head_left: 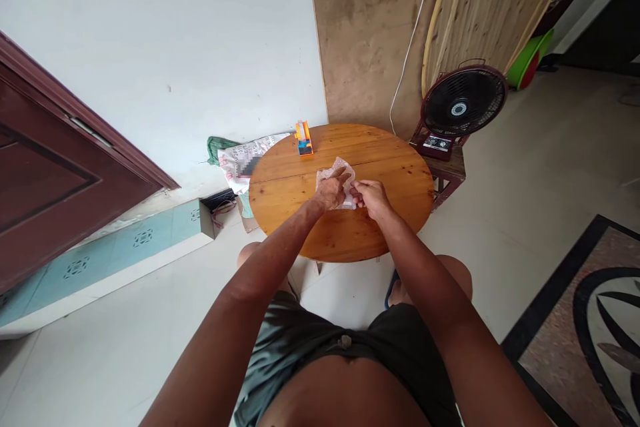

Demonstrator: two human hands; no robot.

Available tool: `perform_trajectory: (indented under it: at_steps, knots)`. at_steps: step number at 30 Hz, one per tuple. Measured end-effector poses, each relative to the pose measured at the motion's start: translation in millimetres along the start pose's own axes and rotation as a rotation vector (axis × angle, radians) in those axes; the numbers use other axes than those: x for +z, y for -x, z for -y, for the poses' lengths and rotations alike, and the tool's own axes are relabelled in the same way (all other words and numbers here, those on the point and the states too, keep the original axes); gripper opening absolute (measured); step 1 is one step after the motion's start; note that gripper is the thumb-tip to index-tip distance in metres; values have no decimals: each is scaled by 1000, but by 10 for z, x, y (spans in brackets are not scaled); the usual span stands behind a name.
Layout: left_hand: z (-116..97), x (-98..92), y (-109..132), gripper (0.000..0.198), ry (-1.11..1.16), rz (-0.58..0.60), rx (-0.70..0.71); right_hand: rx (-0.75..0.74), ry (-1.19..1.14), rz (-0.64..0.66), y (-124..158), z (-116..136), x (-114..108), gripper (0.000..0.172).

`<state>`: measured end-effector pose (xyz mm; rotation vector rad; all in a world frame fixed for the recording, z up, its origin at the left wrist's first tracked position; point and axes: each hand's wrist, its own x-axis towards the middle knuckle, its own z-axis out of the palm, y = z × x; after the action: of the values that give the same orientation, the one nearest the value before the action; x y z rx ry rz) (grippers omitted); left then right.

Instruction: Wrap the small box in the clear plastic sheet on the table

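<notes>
A small sheet of bubble wrap (342, 165), whitish and see-through, lies near the middle of the round wooden table (280, 197). My left hand (331, 191) rests on its left part with the fingers stretched out across it. At the right edge, my right hand (373, 197) has thumb and fingers pinched together on the wrap. Whether anything is wrapped inside cannot be made out. Beyond the hands, by the table's far edge, stands an orange and blue tape dispenser (304, 140).
A dark red fan (463, 107) sits on a low wooden stand (453, 167) right of the table. Printed sacks (235, 163) lie against the wall on the left. A white cord (413, 40) hangs behind the table. My knees flank its near edge.
</notes>
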<state>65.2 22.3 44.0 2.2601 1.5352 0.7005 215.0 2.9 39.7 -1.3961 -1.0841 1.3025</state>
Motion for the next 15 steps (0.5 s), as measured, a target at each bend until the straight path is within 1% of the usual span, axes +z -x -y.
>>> perform_trajectory:
  at_steps: [1,3,5,7,10,12,15]
  knots:
    - [-12,-11,-2,64,-13,14,-6,-31,50,11,8,-27,-6,15]
    - [-37,-33,-1,67,-52,42,-8,-115,195,24,16,-81,-10,21]
    - [-54,-48,6,67,-81,5,-3,-260,381,13,20,-127,-4,24]
    - [-58,-55,16,65,-96,-41,4,-442,561,-15,31,-168,8,23]
    - [-41,-54,38,63,-72,-78,8,-654,748,-47,68,-232,28,25]
    - [-19,-46,57,64,-23,-76,-4,-741,828,-64,102,-282,36,27]
    - [14,-26,78,69,83,-87,-40,-832,912,-86,143,-360,32,30]
